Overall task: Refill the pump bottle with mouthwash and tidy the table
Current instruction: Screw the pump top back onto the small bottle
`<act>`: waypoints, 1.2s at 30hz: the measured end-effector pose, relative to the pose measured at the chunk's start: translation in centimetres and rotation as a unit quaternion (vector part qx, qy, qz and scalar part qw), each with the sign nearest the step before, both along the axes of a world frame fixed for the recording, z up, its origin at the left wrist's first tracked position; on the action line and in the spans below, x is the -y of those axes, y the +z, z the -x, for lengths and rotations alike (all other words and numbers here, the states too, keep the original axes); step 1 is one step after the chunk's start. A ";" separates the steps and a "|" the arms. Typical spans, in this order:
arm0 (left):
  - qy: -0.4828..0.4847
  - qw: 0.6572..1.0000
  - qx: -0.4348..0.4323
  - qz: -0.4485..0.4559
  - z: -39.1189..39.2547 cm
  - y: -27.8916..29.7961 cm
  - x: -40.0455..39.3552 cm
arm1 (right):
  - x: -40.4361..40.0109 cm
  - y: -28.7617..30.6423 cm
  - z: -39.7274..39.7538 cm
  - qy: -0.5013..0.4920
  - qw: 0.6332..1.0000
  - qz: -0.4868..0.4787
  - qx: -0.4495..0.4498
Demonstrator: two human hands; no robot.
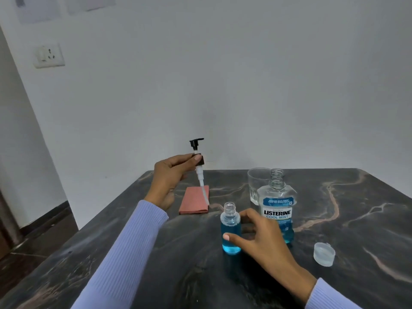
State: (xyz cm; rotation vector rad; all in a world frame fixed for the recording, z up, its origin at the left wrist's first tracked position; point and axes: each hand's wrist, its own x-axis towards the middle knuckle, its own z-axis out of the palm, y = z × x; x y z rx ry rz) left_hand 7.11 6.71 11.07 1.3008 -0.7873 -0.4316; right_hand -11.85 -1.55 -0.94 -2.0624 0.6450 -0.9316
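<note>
A small clear bottle [231,230] stands uncapped on the dark marble table [356,219], mostly full of blue mouthwash. My right hand [260,239] reaches around it from the right with fingers spread; the thumb touches its front, and I cannot tell if the fingers grip it. My left hand [169,177] is raised above the table's back left, pinching the black collar of the pump head [199,161]. The pump's white tube hangs down over the pink cloth. The large mouthwash bottle [277,201] stands uncapped behind my right hand.
A folded pink cloth [194,202] lies at the back left of the table. An empty glass [256,186] stands behind the mouthwash bottle. A translucent cap [324,254] rests on the table to the right. A white wall rises behind the table.
</note>
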 end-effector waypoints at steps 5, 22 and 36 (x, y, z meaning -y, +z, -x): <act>-0.015 0.997 -0.045 0.065 1.3 1.1 -0.1 | 0.2 -0.2 -0.1 -0.007 1.000 0.006 -0.003; -0.041 0.995 -0.022 0.084 3.8 -0.3 0.3 | 0.0 0.2 0.0 -0.010 1.000 0.013 -0.024; -0.099 0.989 0.070 0.079 5.8 -6.8 0.3 | -0.4 0.5 0.1 -0.011 1.000 0.017 -0.015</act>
